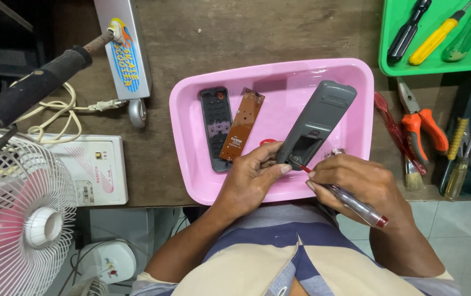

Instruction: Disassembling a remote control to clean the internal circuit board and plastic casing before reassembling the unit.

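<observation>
Gripping the lower end of a grey remote-control shell, the left hand is closing its fingers around it over the near rim of a pink tray. The right hand is pinching a clear-handled screwdriver, its tip pressing into the shell's open compartment; what the tip is meeting is too small to make out. A red piece behind the left fingers is mostly hiding. Lying in the tray are a dark keypad cover and a brown circuit board, side by side. A green tray, cut off at the frame's edge, is holding screwdrivers. Orange pliers are lying beside the pink tray.
</observation>
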